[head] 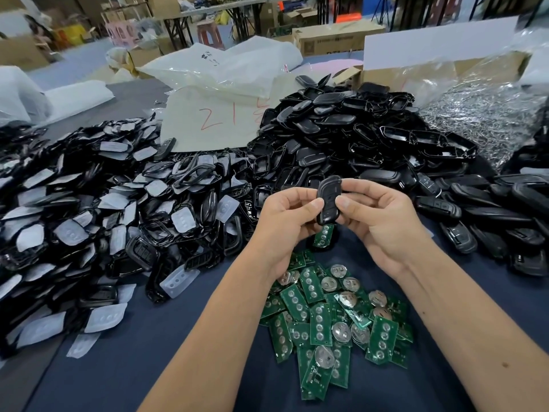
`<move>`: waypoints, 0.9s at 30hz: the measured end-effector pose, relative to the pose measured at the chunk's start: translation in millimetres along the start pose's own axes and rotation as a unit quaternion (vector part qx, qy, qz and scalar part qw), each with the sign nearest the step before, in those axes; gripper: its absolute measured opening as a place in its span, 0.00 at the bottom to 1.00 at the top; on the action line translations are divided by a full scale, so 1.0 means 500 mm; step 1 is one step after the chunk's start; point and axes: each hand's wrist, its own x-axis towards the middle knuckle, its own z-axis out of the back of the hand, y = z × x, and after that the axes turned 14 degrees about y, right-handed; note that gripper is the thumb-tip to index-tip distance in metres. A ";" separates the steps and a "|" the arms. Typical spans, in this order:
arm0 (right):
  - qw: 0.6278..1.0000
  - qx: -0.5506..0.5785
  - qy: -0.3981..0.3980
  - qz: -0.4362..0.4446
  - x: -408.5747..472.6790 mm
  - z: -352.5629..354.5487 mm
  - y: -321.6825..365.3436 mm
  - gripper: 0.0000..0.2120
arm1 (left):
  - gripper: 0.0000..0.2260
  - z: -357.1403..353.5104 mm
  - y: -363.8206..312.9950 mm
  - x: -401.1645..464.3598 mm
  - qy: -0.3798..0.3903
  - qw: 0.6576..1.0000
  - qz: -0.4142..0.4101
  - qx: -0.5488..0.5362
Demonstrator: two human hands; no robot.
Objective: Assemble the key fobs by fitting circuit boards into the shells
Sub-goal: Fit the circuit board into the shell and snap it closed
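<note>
From where I watch, my left hand (285, 215) has its fingers curled, thumb and forefinger pinching the lower left edge of the black key fob (328, 200). The fob sits between both hands above the bench (148, 352), its long axis running near upright, tilted slightly to the right at the top. My right hand (377, 215) grips the fob's right side, thumb pressed on its face, fingers wrapped behind the top. Both hands are equally close, each touching it. A green circuit board (323, 236) shows just below the fob's bottom end; I cannot tell whether it lies loose on the bench or sits partly in a shell. I judge the next press would squeeze along the fob's edges. More boards (332, 316) lie heaped nearer me.
</note>
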 end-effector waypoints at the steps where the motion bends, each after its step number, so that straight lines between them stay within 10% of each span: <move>1: 1.000 -0.001 0.003 0.002 0.000 0.001 0.000 0.20 | 0.05 0.000 -0.001 0.000 0.002 1.000 -0.001 0.002; 16: 0.993 -0.076 -0.083 0.033 -0.006 -0.034 -0.035 0.08 | 0.10 -0.013 0.013 0.002 -0.063 0.872 -0.229 0.428; 20: 0.992 -0.084 -0.090 0.018 0.000 -0.029 -0.034 0.04 | 0.09 -0.013 0.008 -0.005 -0.064 0.884 -0.171 0.430; 27: 0.996 0.039 -0.080 0.017 0.016 0.008 -0.008 0.08 | 0.14 -0.015 -0.002 -0.022 -0.058 0.809 0.033 0.584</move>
